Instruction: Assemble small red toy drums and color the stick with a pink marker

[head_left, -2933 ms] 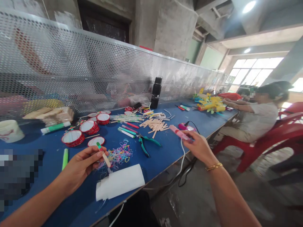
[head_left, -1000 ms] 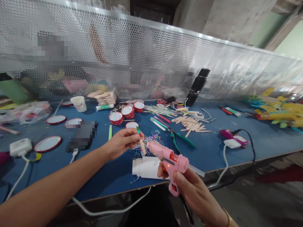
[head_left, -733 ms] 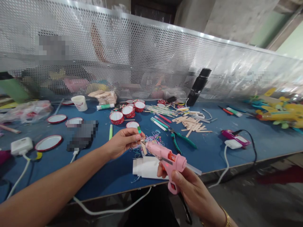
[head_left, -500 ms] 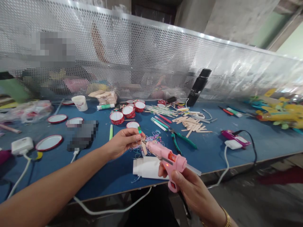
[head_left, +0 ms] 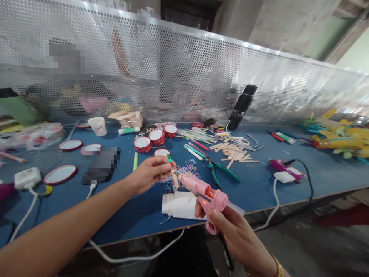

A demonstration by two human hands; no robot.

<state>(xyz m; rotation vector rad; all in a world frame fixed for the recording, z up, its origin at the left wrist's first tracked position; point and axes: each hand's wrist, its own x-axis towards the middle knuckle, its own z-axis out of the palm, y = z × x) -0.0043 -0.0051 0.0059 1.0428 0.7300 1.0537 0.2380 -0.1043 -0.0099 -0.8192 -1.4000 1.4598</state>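
Observation:
Between thumb and fingers, my left hand [head_left: 151,172] pinches a wooden craft stick [head_left: 175,181] whose upper end is green. A pink hot glue gun [head_left: 192,182] with a lit orange light is gripped by my right hand [head_left: 230,225]. Its nozzle points left and meets or nearly meets the stick; I cannot tell whether it touches. A clear glue stick [head_left: 235,207] juts from the gun's back. Behind the nozzle lies a tangle of coloured thread [head_left: 188,168], and under the gun is a white folded sheet [head_left: 178,204].
Green-handled pliers [head_left: 223,170] lie right of the thread, near a pile of craft sticks [head_left: 235,152]. Red-rimmed round tins [head_left: 142,144], a paper cup [head_left: 98,126] and a phone [head_left: 100,165] are left. A black bottle [head_left: 243,105] leans against the perforated metal screen [head_left: 184,65].

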